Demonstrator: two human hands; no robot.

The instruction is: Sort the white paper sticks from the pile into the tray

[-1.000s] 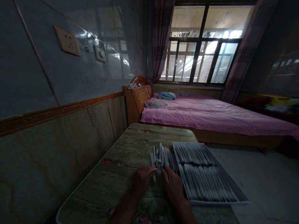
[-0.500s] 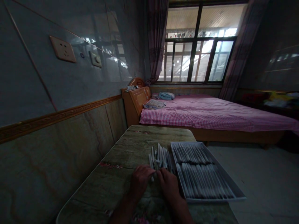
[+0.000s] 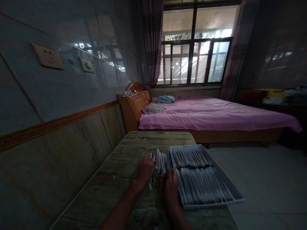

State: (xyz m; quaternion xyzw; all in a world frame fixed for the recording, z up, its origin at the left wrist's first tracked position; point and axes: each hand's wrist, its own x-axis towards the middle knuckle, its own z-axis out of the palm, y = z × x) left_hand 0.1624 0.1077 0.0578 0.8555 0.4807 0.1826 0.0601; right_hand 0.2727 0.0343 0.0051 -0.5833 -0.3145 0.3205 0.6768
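My left hand [image 3: 145, 170] is at the left side of a loose pile of white pens [image 3: 161, 159] on the table, its fingers curled together at the pens. My right hand [image 3: 170, 182] is between the pile and the white tray [image 3: 213, 204], near the tray's left wall, with its fingers bent and pressed together. What either hand grips is too dark and small to make out. Inside the tray lie two rows of slim pens [image 3: 203, 185], side by side.
The wood-patterned table [image 3: 115, 195] runs along the tiled wall on the left. Beyond its far edge stands a bed with a pink checked sheet [image 3: 192, 116] and a wooden headboard [image 3: 137, 102]. Tiled floor [image 3: 254, 179] lies to the right.
My hands, close together before, have moved apart. The left one has gone forward along the pile, the right one sits nearer the tray. The whole view has shifted slightly.
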